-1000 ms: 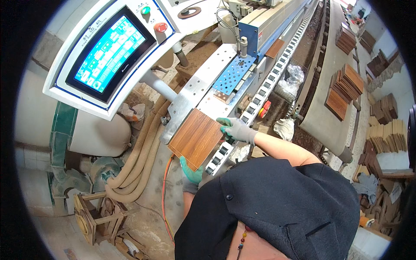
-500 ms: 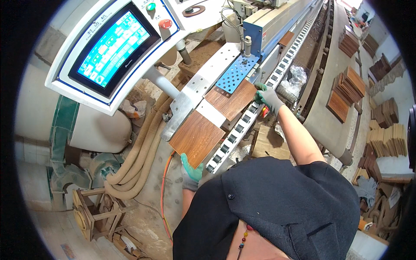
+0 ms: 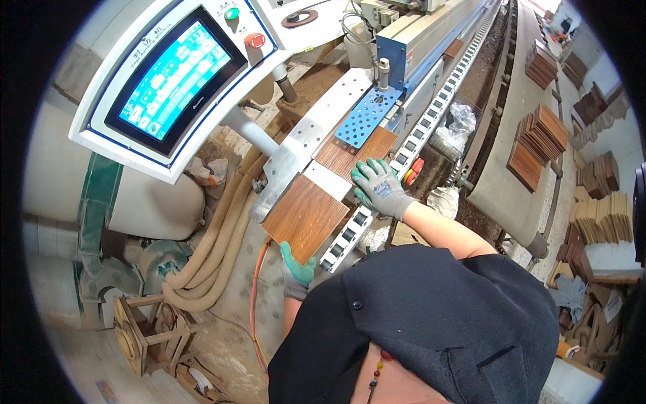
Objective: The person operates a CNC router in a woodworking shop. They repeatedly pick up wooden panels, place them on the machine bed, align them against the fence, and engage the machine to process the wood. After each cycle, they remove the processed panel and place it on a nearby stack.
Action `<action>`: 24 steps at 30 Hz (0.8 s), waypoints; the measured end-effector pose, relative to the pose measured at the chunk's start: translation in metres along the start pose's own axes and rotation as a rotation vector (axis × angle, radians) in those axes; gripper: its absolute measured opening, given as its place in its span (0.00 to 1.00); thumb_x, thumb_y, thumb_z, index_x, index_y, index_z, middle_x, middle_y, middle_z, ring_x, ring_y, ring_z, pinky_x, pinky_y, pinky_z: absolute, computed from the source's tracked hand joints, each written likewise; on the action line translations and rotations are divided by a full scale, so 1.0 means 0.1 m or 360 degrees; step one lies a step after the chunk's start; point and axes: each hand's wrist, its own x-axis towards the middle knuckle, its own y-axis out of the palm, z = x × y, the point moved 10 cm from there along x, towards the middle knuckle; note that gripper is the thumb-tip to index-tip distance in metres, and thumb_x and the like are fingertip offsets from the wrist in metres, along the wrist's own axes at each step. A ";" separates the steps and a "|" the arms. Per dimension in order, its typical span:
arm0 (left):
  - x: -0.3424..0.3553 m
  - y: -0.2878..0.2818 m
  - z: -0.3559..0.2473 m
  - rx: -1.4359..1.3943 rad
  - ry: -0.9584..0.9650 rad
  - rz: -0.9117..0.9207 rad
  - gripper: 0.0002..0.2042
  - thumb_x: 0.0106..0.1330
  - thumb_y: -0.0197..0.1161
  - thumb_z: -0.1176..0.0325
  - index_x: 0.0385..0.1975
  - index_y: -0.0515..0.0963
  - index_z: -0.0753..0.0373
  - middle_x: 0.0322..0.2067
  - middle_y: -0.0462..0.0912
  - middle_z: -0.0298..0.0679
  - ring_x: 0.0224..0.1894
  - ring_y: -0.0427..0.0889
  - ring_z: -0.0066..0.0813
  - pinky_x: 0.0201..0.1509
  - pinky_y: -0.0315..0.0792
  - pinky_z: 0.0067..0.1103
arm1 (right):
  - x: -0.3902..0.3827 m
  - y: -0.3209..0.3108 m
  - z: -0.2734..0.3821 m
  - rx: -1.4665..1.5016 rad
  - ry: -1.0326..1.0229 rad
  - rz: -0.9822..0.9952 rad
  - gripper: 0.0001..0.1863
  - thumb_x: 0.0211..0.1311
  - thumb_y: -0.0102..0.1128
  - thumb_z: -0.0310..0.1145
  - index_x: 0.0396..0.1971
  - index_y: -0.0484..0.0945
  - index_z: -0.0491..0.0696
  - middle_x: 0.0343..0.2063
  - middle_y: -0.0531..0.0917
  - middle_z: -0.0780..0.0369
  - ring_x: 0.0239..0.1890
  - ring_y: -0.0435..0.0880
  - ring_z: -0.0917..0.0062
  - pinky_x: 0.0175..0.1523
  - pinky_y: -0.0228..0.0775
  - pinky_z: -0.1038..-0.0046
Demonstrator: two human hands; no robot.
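Note:
Two flat wood-grain boards lie one behind the other on the machine's pale metal bed (image 3: 289,180). The nearer board (image 3: 306,219) juts over the bed's near end, and my left hand (image 3: 297,267), in a grey and green glove, grips its near corner; some fingers are hidden. The farther board (image 3: 336,160) lies partly under a blue perforated plate (image 3: 367,118). My gloved right hand (image 3: 381,186) rests on that board's near right corner, palm down with fingers stretched and apart. Alongside the boards runs a white chain track (image 3: 346,237) with dark pads.
A control panel with a lit screen (image 3: 178,81) stands at the upper left, beside a red button (image 3: 255,41). Ribbed hoses (image 3: 225,252) hang below it. On the right, a conveyor belt (image 3: 501,178) carries stacks of brown boards (image 3: 544,131). A red-yellow knob (image 3: 413,171) sits beside the track.
My right hand has moved nearer and left, from the farther board's right corner to its near right corner, its fingers now spread. A brown piece farther along the machine has moved away. My left hand stays.

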 end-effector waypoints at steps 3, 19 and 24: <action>-0.04 0.00 -0.23 0.0443 0.0429 -0.0144 0.32 0.65 0.66 0.69 0.67 0.58 0.66 0.53 0.77 0.49 0.50 0.81 0.43 0.60 0.74 0.34 | 0.00 0.02 -0.02 0.0022 0.0004 -0.0080 0.23 0.72 0.52 0.45 0.61 0.73 0.50 0.63 0.74 0.53 0.68 0.68 0.52 0.74 0.52 0.49; -0.12 -0.01 0.10 0.0743 0.0469 -0.0258 0.40 0.57 0.70 0.65 0.67 0.56 0.76 0.52 0.78 0.62 0.52 0.80 0.64 0.60 0.73 0.42 | -0.03 0.00 -0.03 0.0066 0.0013 -0.0148 0.24 0.71 0.53 0.45 0.62 0.74 0.50 0.64 0.73 0.53 0.69 0.68 0.52 0.75 0.52 0.50; -0.10 0.00 0.02 0.0642 0.0436 -0.0201 0.38 0.58 0.69 0.67 0.66 0.58 0.75 0.53 0.78 0.60 0.52 0.80 0.61 0.61 0.73 0.41 | -0.03 0.00 -0.03 0.0075 0.0018 -0.0146 0.24 0.71 0.53 0.45 0.62 0.74 0.51 0.64 0.73 0.54 0.69 0.68 0.52 0.75 0.52 0.50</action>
